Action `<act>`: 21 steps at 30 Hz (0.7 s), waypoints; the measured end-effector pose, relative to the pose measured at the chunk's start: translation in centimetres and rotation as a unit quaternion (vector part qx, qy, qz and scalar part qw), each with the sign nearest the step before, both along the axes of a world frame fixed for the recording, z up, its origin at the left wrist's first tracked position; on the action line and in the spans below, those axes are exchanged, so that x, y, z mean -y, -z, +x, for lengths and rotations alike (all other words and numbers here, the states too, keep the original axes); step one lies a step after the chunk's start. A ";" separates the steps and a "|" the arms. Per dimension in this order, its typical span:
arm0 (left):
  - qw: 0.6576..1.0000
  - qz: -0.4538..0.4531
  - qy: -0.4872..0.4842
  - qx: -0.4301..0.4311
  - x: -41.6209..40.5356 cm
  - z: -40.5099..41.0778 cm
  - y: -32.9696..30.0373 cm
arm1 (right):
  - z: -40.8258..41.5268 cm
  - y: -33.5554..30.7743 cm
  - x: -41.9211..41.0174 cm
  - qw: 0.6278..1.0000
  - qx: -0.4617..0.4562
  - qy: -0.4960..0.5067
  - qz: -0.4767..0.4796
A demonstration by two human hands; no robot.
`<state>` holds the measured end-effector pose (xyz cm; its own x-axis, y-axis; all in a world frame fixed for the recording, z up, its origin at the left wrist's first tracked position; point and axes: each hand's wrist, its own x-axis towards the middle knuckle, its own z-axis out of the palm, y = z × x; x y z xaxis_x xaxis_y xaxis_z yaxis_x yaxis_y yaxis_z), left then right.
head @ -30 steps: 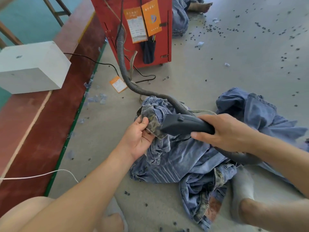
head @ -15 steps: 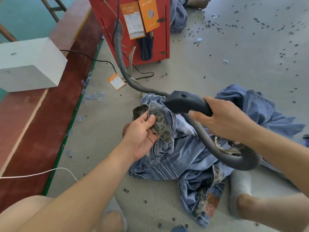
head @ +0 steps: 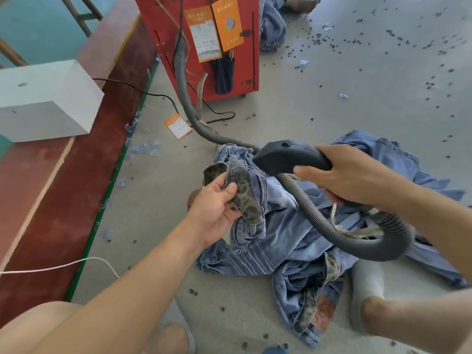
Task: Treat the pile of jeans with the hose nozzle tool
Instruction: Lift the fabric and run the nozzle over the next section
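Left, fingers (head: 231,188) pinched on jeans (head: 258,233) — right apparently clenched round nozzle (head: 288,157).

A crumpled pile of blue jeans (head: 288,241) lies on the floor, one patterned waistband fold pinched between left thumb and fingers (head: 224,187). The dark nozzle (head: 286,155) sits just above that fold, handle wrapped by right fingers (head: 314,172); its ribbed hose (head: 357,238) loops below them.

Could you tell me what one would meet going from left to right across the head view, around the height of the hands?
White box → orange tag on the floor → left hand → nozzle tool → right hand.
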<state>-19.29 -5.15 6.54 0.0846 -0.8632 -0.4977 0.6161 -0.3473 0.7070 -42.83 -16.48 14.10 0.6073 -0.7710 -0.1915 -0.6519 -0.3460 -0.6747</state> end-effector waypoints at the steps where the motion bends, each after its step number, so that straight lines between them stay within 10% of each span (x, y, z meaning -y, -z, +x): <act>1: 1.000 0.006 -0.009 0.003 0.1 0.1 0.1 | -0.4 -0.4 0.0 0.999 -0.011 -0.026 0.024; 11: 0.998 0.031 0.032 0.033 -0.3 -0.9 0.7 | 1.0 1.0 0.5 0.997 0.005 0.065 0.042; 21: 0.991 0.025 -0.015 0.129 0.1 -0.9 0.5 | -0.4 -0.1 0.9 0.994 -0.027 -0.063 0.087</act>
